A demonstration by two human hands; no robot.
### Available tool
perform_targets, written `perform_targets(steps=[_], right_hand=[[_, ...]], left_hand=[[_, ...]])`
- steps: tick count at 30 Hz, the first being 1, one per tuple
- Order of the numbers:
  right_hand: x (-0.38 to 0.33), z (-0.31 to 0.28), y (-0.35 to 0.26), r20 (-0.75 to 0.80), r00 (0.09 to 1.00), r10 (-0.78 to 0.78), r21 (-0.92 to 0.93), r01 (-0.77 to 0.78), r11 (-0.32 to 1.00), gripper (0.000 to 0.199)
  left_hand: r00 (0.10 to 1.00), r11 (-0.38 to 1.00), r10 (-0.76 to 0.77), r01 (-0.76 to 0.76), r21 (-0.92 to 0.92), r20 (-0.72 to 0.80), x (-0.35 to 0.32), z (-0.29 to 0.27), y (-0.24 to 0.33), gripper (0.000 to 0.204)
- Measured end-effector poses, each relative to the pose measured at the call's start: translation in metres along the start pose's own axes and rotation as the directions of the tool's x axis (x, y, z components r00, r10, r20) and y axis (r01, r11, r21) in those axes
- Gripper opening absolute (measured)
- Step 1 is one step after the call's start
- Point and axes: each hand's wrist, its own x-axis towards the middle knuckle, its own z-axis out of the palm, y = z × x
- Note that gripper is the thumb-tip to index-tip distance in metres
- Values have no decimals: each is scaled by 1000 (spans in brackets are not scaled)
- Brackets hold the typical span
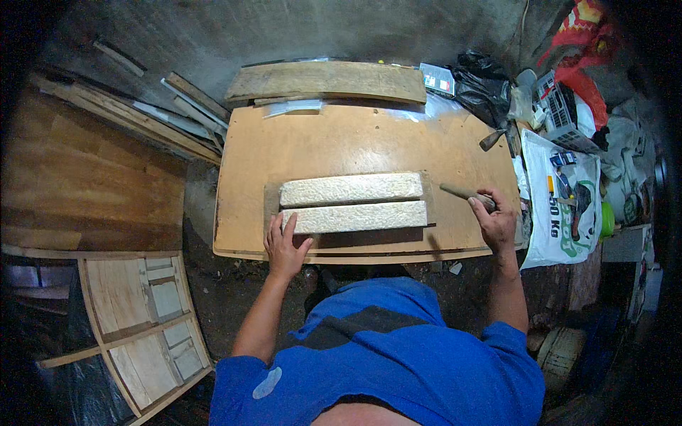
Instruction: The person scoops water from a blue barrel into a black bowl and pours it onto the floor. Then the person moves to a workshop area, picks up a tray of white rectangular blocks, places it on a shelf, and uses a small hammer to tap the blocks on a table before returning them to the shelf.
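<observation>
Two long pale blocks with rough, bumpy tops lie side by side on the table: a far block (pixel 351 188) and a near block (pixel 355 217). A narrow dark gap runs between them. My left hand (pixel 284 248) rests at the left end of the near block, fingertips on its edge, fingers and thumb spread apart. To the right of the blocks, my right hand (pixel 495 219) is closed around a brownish, rod-like tool (pixel 458 191) that points left. The tool's other end is hidden in my hand, so its kind cannot be made out.
The blocks lie on a light-brown wooden table (pixel 341 142). A plank (pixel 327 82) spans its far edge. At the right are a dark-tipped tool (pixel 491 140), black plastic bags (pixel 483 85), a grey crate (pixel 565 117) and a white sack (pixel 540 213). A wooden frame (pixel 103 312) stands at left.
</observation>
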Motion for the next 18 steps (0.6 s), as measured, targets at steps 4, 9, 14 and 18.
perform_targets(steps=[4,9,14,18], right_hand=[[-6,1,-33,25,987,-158,-134,159,978,16],[-11,24,-46,195,969,-153,-139,182,973,22],[-14,46,-63,323,926,-197,-101,241,965,27],[-16,67,-77,355,884,-305,2,325,946,26]], left_hand=[[999,999,-27,26,-45,-18,1,5,-4,77],[996,992,-90,90,-83,8,-6,6,-11,76],[992,980,-125,125,-153,5,-15,3,-19,77],[982,969,-185,187,-159,23,-21,2,-25,77]])
